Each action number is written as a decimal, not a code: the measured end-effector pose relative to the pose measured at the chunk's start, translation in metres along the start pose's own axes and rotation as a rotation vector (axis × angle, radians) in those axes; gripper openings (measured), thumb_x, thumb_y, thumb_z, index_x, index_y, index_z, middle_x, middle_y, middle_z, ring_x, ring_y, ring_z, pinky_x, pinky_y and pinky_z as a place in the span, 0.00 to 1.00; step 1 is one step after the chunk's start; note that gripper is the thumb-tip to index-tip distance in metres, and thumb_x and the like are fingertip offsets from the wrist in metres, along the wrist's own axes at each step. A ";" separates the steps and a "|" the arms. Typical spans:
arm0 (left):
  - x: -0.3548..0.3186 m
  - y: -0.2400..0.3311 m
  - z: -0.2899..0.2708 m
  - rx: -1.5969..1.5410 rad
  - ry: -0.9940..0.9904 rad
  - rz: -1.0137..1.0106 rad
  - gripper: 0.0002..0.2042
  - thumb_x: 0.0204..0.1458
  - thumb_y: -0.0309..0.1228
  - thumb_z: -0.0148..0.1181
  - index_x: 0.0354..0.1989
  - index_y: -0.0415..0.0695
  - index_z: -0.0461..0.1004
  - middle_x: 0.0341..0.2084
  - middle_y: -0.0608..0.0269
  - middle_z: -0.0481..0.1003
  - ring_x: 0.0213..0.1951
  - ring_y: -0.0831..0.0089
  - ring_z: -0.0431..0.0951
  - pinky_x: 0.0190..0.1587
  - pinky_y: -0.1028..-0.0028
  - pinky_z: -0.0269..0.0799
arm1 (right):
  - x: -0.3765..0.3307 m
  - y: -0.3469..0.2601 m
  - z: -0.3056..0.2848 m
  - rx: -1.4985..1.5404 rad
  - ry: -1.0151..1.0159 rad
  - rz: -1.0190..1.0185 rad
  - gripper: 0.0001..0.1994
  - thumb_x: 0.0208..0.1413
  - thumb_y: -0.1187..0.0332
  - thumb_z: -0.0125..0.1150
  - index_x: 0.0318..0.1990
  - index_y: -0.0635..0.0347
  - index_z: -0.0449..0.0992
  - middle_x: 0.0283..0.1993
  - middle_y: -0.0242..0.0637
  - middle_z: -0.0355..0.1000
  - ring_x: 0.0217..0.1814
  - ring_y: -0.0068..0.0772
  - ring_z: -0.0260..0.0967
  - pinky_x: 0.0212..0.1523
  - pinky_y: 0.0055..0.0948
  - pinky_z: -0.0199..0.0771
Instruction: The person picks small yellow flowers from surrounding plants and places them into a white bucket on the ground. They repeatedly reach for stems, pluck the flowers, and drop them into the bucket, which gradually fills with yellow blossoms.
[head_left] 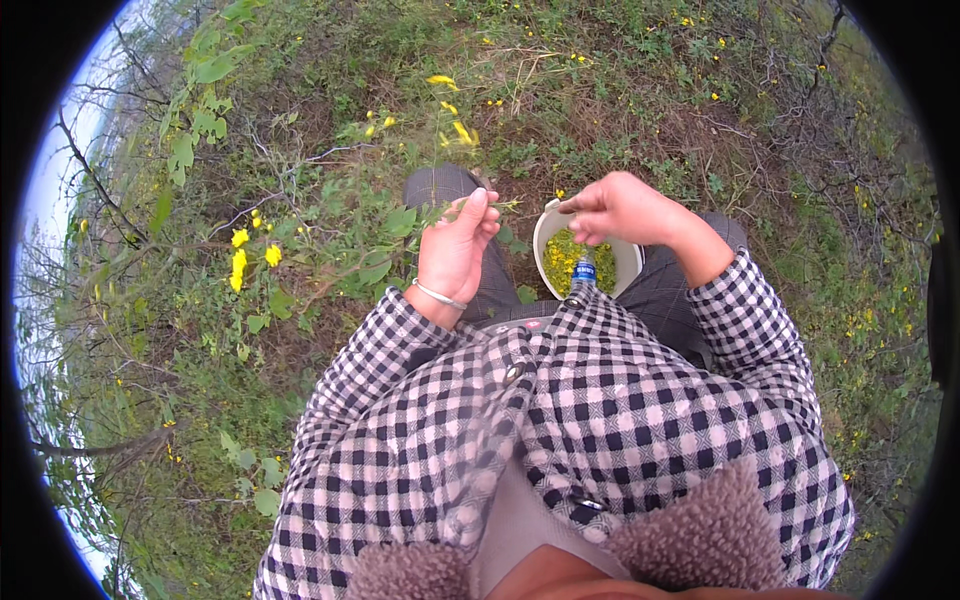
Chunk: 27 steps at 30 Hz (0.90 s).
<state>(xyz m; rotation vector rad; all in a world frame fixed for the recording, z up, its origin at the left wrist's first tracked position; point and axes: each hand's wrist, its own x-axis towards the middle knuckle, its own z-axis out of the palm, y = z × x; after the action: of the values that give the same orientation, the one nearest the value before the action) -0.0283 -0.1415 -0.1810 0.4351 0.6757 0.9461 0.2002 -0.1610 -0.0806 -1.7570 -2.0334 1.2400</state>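
My left hand (455, 250), with a light bangle at its wrist, pinches a thin green plant stem (512, 204) between thumb and fingers. Blurred yellow flowers (462, 132) stand on slender stalks just beyond it. Over the rim of a white bucket (628, 262) hovers my right hand (628, 212), its fingers curled close together; whether anything is between them I cannot make out. Many small yellow flowers and green bits (562, 258) lie in the bucket, which stands between my knees. A small blue-labelled object (584, 271) shows at its near edge.
More yellow blossoms (240, 262) hang on leafy stems at the left. Bare thorny-looking branches (95, 170) reach in on the left, and others (800, 110) at the far right. Low green plants and dry grass (530, 80) cover the ground ahead.
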 end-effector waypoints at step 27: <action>-0.039 0.070 0.071 0.145 -0.230 -0.043 0.13 0.64 0.38 0.48 0.46 0.40 0.71 0.27 0.71 0.72 0.22 0.84 0.66 0.31 0.79 0.71 | 0.043 -0.059 -0.016 0.005 0.722 -0.428 0.08 0.47 0.67 0.67 0.34 0.59 0.82 0.30 0.37 0.77 0.30 0.27 0.75 0.32 0.26 0.74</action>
<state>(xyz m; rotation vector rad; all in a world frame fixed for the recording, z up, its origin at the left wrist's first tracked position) -0.0361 -0.1411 -0.0743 0.6444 0.5435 0.7946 0.1547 -0.1126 -0.0466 -1.3686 -1.7995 0.3943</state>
